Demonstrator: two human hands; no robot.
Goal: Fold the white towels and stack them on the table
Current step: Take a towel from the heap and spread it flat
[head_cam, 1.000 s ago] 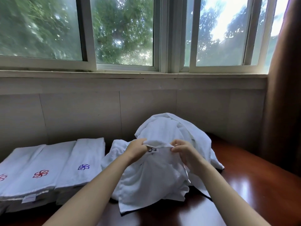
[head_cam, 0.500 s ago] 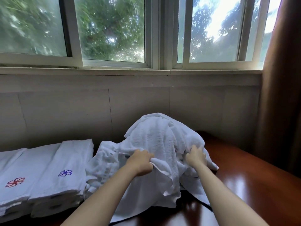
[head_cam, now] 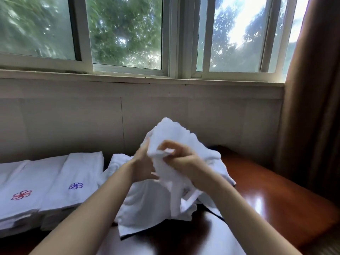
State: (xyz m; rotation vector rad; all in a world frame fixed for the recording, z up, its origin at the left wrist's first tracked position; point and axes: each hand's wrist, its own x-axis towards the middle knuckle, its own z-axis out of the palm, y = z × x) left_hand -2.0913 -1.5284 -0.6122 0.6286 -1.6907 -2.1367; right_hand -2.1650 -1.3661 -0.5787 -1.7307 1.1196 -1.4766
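Pinching a fold of the white towel (head_cam: 176,140) between thumb and curled fingers, my right hand (head_cam: 181,159) holds the cloth raised above the loose heap (head_cam: 145,201). My left hand (head_cam: 141,167) lies just beside the right, against the near left side of the same towel. Its fingers run up into the cloth and are blurred, so I cannot tell whether they clamp it or only press on it.

Markings: two emblems are visible, both well to the left of my left hand. One folded towel (head_cam: 81,173) carries a blue pinwheel emblem (head_cam: 75,185) on its top face. The next folded towel (head_cam: 36,183), further left, carries a red pinwheel emblem (head_cam: 21,195). Neither emblem shows letters that I can read.

Condition of the held towel: plain white, soft pile, bunched into a peak above my fingers, with loose folds hanging below both wrists onto the heap. The heap is crumpled and unfolded, directly under my hands, and rests on the table (head_cam: 266,192).

Folded towels: flat, laid side by side in low stacks with edges touching, on the table's left end.

Surroundings: the table top is glossy reddish-brown wood. A brown curtain (head_cam: 312,89) hangs far to the right of my right hand, and a window (head_cam: 127,34) lies beyond my fingers.
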